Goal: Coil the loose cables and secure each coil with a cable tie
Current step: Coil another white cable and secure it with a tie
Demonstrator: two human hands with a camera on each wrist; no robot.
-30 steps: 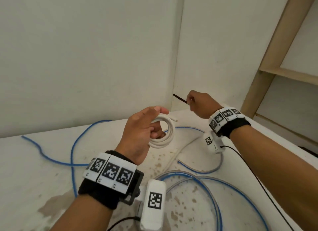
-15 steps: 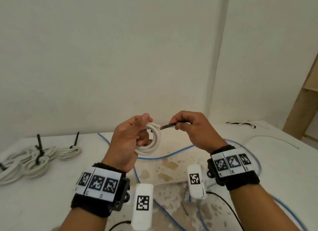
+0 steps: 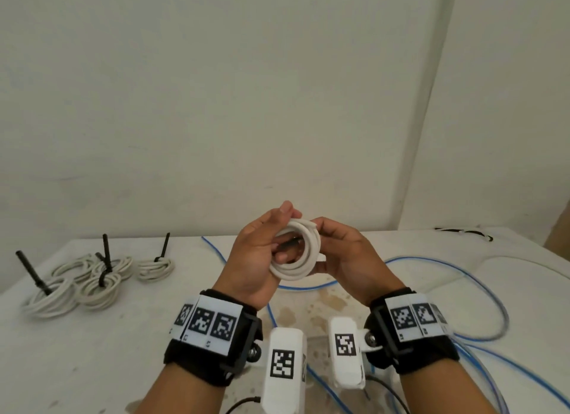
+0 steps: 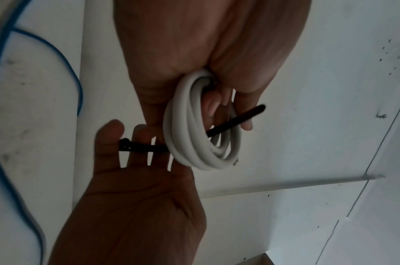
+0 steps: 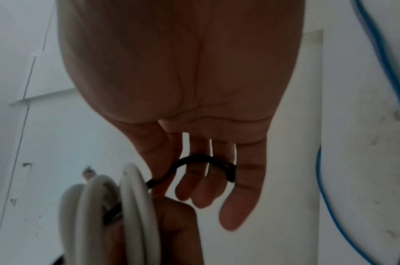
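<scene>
A: Grip, left hand [image 3: 259, 259] — curled round white coil [image 3: 300, 253], held above the worktop [image 3: 92, 336]. Right hand [image 3: 345, 256]?

B: Fingers pinch black cable tie [image 4: 149, 148], tail through the coil's centre. Advice — bend tail into head, cinch snug

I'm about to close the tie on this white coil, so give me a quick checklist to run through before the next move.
1. White coil gripped by left hand: ok.
2. Black cable tie passes through the coil's middle: ok.
3. Right hand holds the tie's head end: ok.
4. Tie tail fed into its head: not ok, the tail pokes out free.
5. All turns inside the tie's loop: cannot tell.
6. Loose blue cable clear of the coil: ok.
</scene>
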